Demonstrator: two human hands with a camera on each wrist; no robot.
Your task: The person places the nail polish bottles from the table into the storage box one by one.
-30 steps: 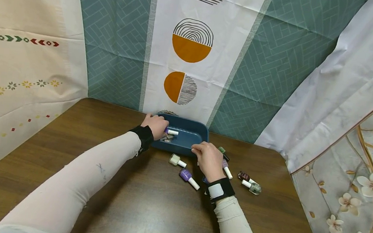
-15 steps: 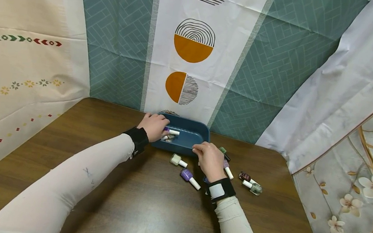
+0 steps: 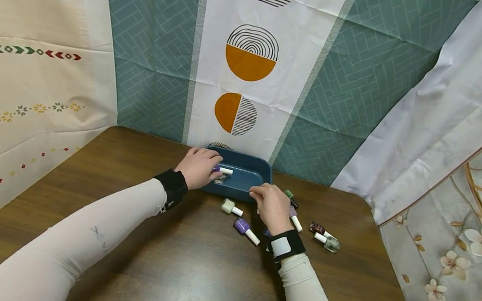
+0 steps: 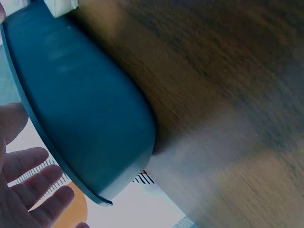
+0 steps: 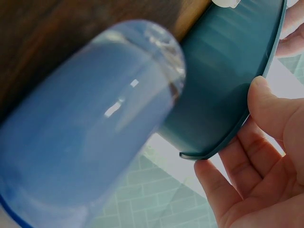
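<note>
A dark blue tray (image 3: 245,172) stands at the back of the table. Inside its left end lie a purple nail polish bottle (image 3: 225,171) with a white cap and a glittery bottle (image 3: 220,179), both partly covered by my left hand (image 3: 197,168). That hand reaches over the rim, its fingers (image 4: 40,183) spread loosely in the left wrist view and gripping nothing. My right hand (image 3: 271,207) holds the tray's front right rim, thumb on the near side and fingers beyond. A blue nail polish bottle (image 5: 95,123) looms close in the right wrist view.
In front of the tray lie a cream bottle (image 3: 228,206) and a purple bottle (image 3: 242,226). Right of my right hand are lilac (image 3: 294,219), green (image 3: 289,194), dark red (image 3: 316,227) and green glitter (image 3: 330,244) bottles. Patterned curtains hang behind the wooden table (image 3: 160,268).
My left wrist and forearm have shifted leftward and lower, while the purple bottle stays in the tray. My right hand keeps its place at the rim.
</note>
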